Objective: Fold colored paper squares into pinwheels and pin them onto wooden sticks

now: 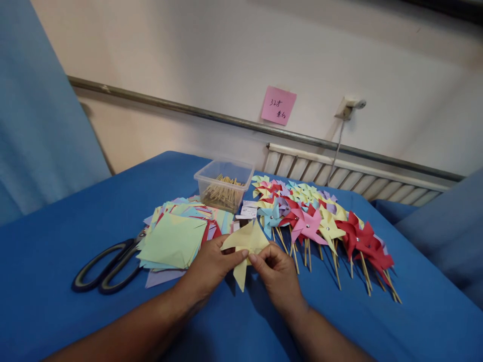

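Observation:
My left hand (207, 269) and my right hand (278, 274) both pinch a yellow folded paper pinwheel (246, 241) just above the blue table (60, 241). The fingertips of both hands meet near the paper's middle. One pointed flap hangs down between my hands. A stack of cut coloured paper squares (175, 239) lies just left of my left hand, with a pale green sheet on top. Several finished pinwheels on wooden sticks (320, 223) lie in rows to the right of my right hand.
Black-handled scissors (109, 266) lie at the left of the paper stack. A clear plastic box of wooden sticks (224, 187) stands behind the stack. A pink note (278, 105) is stuck to the wall, above a radiator (350, 176).

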The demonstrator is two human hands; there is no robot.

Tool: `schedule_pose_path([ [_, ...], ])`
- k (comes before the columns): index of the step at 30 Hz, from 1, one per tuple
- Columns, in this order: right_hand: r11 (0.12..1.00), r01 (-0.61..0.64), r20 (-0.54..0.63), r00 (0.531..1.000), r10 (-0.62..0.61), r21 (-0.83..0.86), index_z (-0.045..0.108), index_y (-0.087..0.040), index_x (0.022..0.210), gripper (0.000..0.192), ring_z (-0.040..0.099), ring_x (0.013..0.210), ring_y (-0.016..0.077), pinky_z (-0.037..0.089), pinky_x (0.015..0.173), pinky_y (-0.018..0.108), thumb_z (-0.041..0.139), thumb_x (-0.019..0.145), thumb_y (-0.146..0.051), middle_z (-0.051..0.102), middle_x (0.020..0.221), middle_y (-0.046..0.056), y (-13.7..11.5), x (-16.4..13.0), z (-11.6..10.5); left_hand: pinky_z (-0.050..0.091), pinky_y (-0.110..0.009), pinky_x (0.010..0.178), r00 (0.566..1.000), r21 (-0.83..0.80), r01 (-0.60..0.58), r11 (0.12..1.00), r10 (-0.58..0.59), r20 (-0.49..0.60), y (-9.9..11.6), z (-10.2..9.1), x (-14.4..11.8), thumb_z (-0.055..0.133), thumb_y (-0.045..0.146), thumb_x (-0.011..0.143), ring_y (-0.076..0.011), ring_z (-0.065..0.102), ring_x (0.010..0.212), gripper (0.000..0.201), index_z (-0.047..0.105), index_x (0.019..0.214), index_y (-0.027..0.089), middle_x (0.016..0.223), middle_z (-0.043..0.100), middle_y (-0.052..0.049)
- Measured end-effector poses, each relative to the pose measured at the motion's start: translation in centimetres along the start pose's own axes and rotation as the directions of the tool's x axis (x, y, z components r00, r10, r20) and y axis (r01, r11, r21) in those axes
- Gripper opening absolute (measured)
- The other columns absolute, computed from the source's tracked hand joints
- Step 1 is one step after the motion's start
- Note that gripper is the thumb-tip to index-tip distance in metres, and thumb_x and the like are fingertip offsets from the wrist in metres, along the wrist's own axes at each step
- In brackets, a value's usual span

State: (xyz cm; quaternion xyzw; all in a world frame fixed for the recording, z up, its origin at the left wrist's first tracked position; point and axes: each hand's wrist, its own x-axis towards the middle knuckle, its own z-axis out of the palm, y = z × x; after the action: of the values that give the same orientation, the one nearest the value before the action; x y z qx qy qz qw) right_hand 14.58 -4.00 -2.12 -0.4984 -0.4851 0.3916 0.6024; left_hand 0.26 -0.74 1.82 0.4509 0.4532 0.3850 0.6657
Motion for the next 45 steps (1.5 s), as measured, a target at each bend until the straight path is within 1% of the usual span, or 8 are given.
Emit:
schedule_pose_path([
  [5,1.0,0.012,-0.002,1.0,-0.012,-0.015,0.053,-0.019,0.051,0.037,0.041,0.051,0.0102,0.039,0.057,0.025,0.073,0.069,-0.044,0.047,0.05,-0.005,0.0,0.1,0.0,0.051,-0.029,0.069,1.0,-0.016,0.019,1.0,-0.018,0.024,0.0,0.0,0.0,0.076,0.025,0.061,-0.0221,0.068,0.076,0.046,0.063,0.103,0.011,0.083,0.075,-0.008],
  [15,0.994,0.043,0.03,0.999,-0.041,-0.098,0.046,-0.019,0.055,0.036,0.041,0.058,0.0108,0.035,0.057,0.023,0.069,0.074,-0.037,0.043,0.061,-0.004,0.3,0.2,-0.3,0.052,-0.031,0.071,1.0,0.021,0.004,1.0,-0.004,0.023,0.0,-0.1,0.0,0.075,0.024,0.062,-0.0237,0.069,0.08,0.045,0.063,0.103,0.012,0.085,0.074,-0.008],
  [20,0.978,0.115,0.024,0.993,-0.113,-0.173,0.049,-0.018,0.054,0.034,0.046,0.06,0.0115,0.038,0.058,0.023,0.07,0.074,-0.035,0.046,0.063,-0.003,-0.3,0.1,-0.3,0.051,-0.028,0.064,1.0,0.08,0.012,0.997,-0.013,0.014,0.1,-0.1,0.0,0.074,0.024,0.062,-0.0213,0.068,0.074,0.044,0.063,0.104,0.013,0.084,0.074,-0.006],
  [24,0.976,0.112,0.023,0.994,-0.11,-0.188,0.051,-0.018,0.055,0.033,0.046,0.058,0.0111,0.038,0.056,0.023,0.069,0.074,-0.037,0.047,0.063,-0.003,-0.7,-0.1,-0.3,0.05,-0.027,0.061,1.0,0.099,0.001,0.995,-0.002,0.005,0.0,-0.2,0.2,0.073,0.024,0.062,-0.02,0.067,0.071,0.044,0.063,0.103,0.012,0.082,0.074,-0.005],
  [29,0.972,0.122,0.085,0.991,-0.107,-0.199,0.06,-0.019,0.064,0.021,0.045,0.055,0.0112,0.041,0.058,0.024,0.062,0.079,-0.034,0.049,0.059,-0.004,-0.7,-0.5,-0.6,0.049,-0.027,0.059,1.0,0.073,0.006,0.997,-0.005,-0.017,-0.2,-0.3,0.3,0.074,0.025,0.062,-0.0186,0.065,0.065,0.043,0.063,0.1,0.011,0.077,0.073,-0.005],
  [34,0.965,0.145,0.073,0.989,-0.132,-0.217,0.06,-0.019,0.063,0.021,0.044,0.051,0.0104,0.04,0.055,0.023,0.062,0.079,-0.032,0.05,0.056,-0.004,-0.6,-0.5,-0.6,0.049,-0.027,0.061,1.0,0.07,0.012,0.997,-0.012,-0.003,-0.1,-0.3,0.2,0.075,0.025,0.063,-0.0179,0.066,0.067,0.044,0.062,0.102,0.011,0.082,0.074,-0.006],
  [40,0.948,0.173,0.07,0.985,-0.16,-0.267,0.058,-0.021,0.06,0.021,0.045,0.053,0.0111,0.042,0.057,0.024,0.063,0.077,-0.03,0.051,0.056,-0.005,-0.6,-0.3,-0.6,0.051,-0.029,0.067,0.999,0.053,0.015,0.998,-0.017,0.037,0.0,-0.2,0.1,0.074,0.025,0.064,-0.021,0.068,0.075,0.045,0.062,0.105,0.012,0.083,0.074,-0.006],
  [45,0.955,0.154,0.092,0.987,-0.134,-0.255,0.059,-0.02,0.062,0.017,0.047,0.056,0.0111,0.042,0.059,0.024,0.064,0.076,-0.028,0.053,0.063,-0.003,-0.6,-0.3,-0.7,0.051,-0.031,0.067,0.999,0.05,0.012,0.999,-0.014,0.032,-0.1,-0.2,0.2,0.074,0.026,0.064,-0.0218,0.068,0.073,0.044,0.062,0.104,0.012,0.082,0.074,-0.007],
])
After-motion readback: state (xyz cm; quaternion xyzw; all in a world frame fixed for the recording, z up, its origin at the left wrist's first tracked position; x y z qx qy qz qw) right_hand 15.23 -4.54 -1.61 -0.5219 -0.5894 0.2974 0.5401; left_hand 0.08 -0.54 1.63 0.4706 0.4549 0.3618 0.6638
